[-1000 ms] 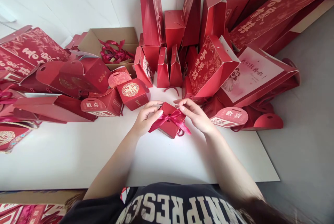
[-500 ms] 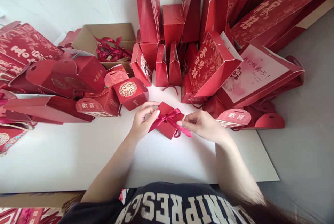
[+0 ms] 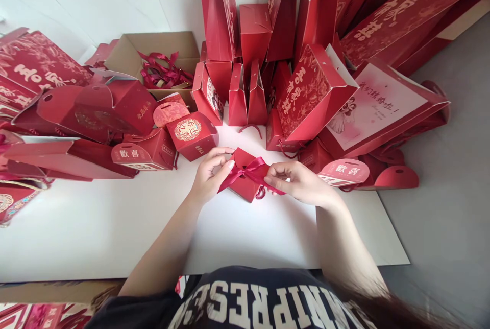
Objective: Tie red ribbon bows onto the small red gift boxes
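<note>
Tall red gift bags (image 3: 245,38) crowd the far edge of the white desk (image 3: 95,227), with a cardboard box (image 3: 153,48) of ribbons toward its far left corner. Near the middle of the desk, just short of those bags, lies a small red box (image 3: 245,186) tied with a pink ribbon (image 3: 250,169). The left hand (image 3: 209,175) grips the box's left side, and the right hand (image 3: 302,183) pinches the ribbon's right tail.

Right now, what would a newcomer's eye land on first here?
The two hands at the centre: left hand and right hand each pinch an end of the pink ribbon tied on a small red box. Behind them rises a wall of red gift bags, with a cardboard box of ribbons far left.
</note>
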### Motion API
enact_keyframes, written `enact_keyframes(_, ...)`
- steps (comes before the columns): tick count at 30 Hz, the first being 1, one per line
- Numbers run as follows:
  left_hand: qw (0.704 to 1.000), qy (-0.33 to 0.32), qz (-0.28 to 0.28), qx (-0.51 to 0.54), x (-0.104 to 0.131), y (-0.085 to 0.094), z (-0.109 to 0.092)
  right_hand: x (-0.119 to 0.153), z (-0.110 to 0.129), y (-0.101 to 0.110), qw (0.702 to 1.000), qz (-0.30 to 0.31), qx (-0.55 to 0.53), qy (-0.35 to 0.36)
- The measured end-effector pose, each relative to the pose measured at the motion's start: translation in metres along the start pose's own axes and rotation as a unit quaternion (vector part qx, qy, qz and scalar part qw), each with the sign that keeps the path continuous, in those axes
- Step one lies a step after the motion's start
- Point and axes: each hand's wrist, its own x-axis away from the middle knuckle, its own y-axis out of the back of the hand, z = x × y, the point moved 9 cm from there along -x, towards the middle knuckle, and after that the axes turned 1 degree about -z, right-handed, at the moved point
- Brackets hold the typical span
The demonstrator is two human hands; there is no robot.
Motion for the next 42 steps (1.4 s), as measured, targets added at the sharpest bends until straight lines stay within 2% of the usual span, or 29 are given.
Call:
enact_keyframes(5,1.0,0.015,0.011,0.015,-0.001,-0.001,0.003,0.0,-0.003,0.005,1.0,-0.005,0.017,0.004)
enact_keyframes(12,1.0,0.015,0.016,0.012,-0.002,-0.005,0.002,-0.001,-0.006,0.009,1.0,-0.009,-0.026,0.001)
enact_keyframes(17,1.0,0.016,0.007,0.016,-0.001,-0.005,0.002,0.0,-0.012,-0.006,0.993,0.058,-0.084,-0.055)
enact_keyframes(20,1.0,0.018,0.003,0.02,0.0,-0.004,0.003,0.0,-0.012,-0.008,0.991,0.065,-0.102,-0.057)
enact_keyframes(26,0.998,0.035,0.006,0.042,-0.001,-0.003,0.006,0.002,-0.009,-0.008,0.994,0.081,-0.058,-0.039)
enact_keyframes(33,0.995,0.057,0.001,0.08,-0.001,-0.007,0.009,0.0,-0.016,-0.008,0.992,0.104,-0.045,-0.047)
enact_keyframes(42,0.995,0.047,-0.012,0.087,0.0,-0.009,0.009,0.007,-0.029,-0.02,0.978,0.185,-0.027,-0.094)
